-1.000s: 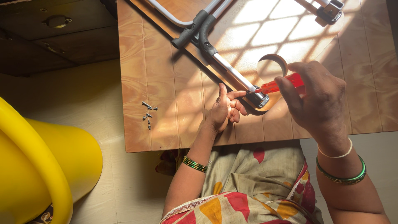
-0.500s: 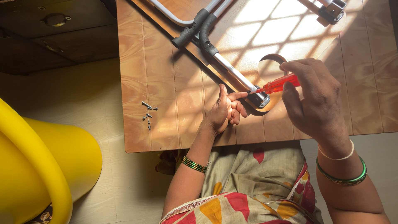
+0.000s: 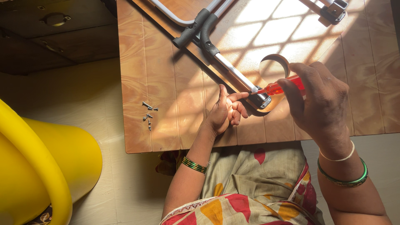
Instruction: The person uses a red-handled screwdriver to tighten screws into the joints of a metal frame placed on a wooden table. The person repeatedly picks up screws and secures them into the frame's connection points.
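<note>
Rising slightly, the right hand (image 3: 321, 104) kept grasping the red screwdriver (image 3: 280, 87), tip at the bracket (image 3: 261, 101). Beside the bracket, the left hand (image 3: 225, 113) pinched something unseen. Loose screws (image 3: 148, 113) lay left of it, near the surface (image 3: 166, 83) edge.

Strong warm sunlight falls across the far right part of the table (image 3: 166, 83) in a lattice of bright patches and dark bars, its near left part dimmer, shadows crisp, focus sharp with slight edge bending.
</note>
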